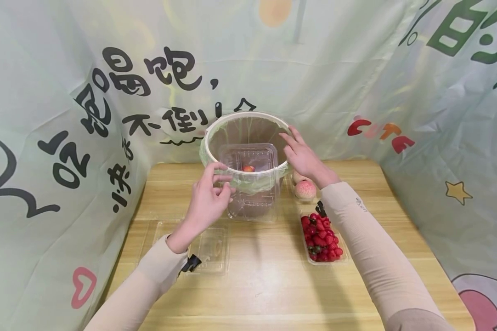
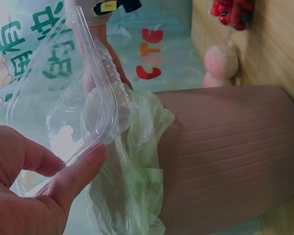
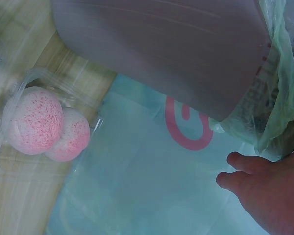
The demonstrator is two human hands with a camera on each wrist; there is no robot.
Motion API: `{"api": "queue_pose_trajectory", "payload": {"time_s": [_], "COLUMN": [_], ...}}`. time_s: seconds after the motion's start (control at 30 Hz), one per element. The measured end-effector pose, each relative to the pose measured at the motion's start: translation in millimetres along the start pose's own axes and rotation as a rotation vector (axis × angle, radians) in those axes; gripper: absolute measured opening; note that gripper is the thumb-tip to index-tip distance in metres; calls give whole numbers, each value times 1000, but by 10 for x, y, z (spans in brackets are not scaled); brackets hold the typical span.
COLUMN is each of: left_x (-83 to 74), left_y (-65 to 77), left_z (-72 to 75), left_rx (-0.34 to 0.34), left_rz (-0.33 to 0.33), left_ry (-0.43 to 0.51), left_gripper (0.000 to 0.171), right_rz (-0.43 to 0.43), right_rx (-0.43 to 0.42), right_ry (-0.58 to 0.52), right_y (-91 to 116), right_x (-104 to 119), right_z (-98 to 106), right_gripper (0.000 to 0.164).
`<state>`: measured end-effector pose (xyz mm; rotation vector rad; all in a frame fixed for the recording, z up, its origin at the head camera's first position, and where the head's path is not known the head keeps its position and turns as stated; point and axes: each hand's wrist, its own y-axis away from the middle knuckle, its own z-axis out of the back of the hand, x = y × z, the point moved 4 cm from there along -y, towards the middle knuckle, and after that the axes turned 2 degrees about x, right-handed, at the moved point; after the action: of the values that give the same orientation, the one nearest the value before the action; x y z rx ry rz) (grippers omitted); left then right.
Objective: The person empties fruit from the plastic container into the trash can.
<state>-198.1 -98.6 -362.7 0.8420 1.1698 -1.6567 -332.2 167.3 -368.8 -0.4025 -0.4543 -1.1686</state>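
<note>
My left hand (image 1: pixel 210 197) pinches the edge of a clear plastic clamshell box (image 2: pixel 105 93) between thumb and fingers. The box is tilted up at the near side of a brown bin (image 2: pixel 225 147), overlapping its rim in the head view. A pale green liner bag (image 2: pixel 142 161) is folded over that rim. A small red-orange fruit (image 1: pixel 248 168) shows through the clear plastic. My right hand (image 1: pixel 304 156) rests at the bin's right rim with its fingers extended, two fingertips showing outside the liner in the right wrist view.
A clear box (image 1: pixel 325 239) of red berries stands at the right of the wooden table (image 1: pixel 256 294). Behind it, pink-and-white peaches (image 3: pixel 34 120) sit in another clear box. An open clear box (image 1: pixel 215 250) lies at left. Printed cloth (image 1: pixel 170 27) encloses the back and sides.
</note>
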Motion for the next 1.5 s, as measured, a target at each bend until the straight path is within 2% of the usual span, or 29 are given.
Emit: {"api": "queue_pose_trajectory", "payload": {"time_s": [0.23,0.47,0.7,1.2,1.5], "left_x": [29,90,149,301,536], "left_y": [40,117,178,413,580], "left_z": [-11,-14,-30,-95,-204], "left_rx": [5,6,13,-10,35], "left_rz": [-11,22,22,70,132], "left_ry": [-11,8,21,45,-12], "left_gripper": [39,40,42,38,39], "right_rz": [1,-2,-9,-6,-6], "right_rx": [-3,-2,-3,-1,1], "right_ry": [-3,-5,-13,-17,-22], "right_y": [0,4,6,-10,-15], "right_x": [-6,-10,-30,-29,-24], "right_z": [-1,-3,-4,-18,-13], "right_gripper": [65,65,65,65,65]}}
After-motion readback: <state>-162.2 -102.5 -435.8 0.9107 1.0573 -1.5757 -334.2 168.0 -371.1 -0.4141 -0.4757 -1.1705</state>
